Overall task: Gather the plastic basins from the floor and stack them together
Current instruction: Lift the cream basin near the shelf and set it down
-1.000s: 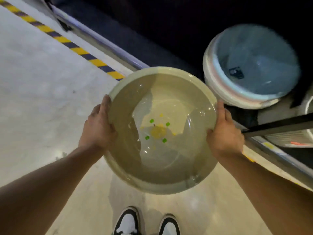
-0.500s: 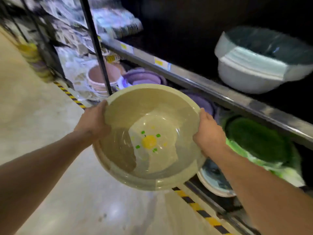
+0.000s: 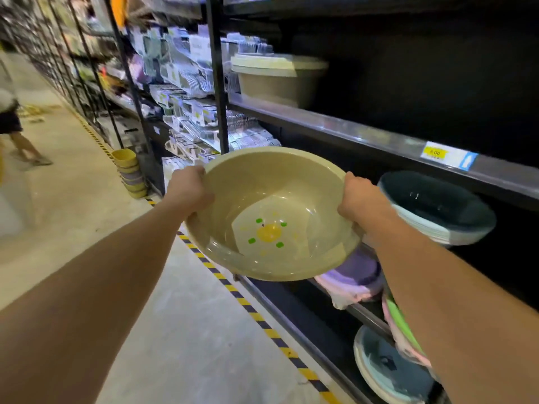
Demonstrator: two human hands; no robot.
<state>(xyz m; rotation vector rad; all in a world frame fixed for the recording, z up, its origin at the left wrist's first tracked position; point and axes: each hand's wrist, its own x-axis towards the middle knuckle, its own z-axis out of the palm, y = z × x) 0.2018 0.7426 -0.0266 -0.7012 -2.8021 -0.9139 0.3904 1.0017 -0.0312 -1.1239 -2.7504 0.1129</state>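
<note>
basin [image 3: 271, 217] held in the air by its rim, mouth up, before the shelf [image 3: 364, 132] | left hand [image 3: 189, 191] and right hand [image 3: 357, 199] each clamped on opposite rims; neither nearer | matching stack [image 3: 277, 78] lies up and ahead on shelf's left end

The aisle is lit from above, and the pale concrete floor [image 3: 73, 199] is bright and a little washed out. The deep recesses of the black metal shelves [image 3: 408, 91] stay almost fully dark. Soft glare shines on the inner wall of the round beige plastic basin [image 3: 271, 217] and on the clear shelf-edge strip [image 3: 364, 132]. The far goods on the left are blurred. Straight posts bend toward the edges because of the wide lens.
</note>
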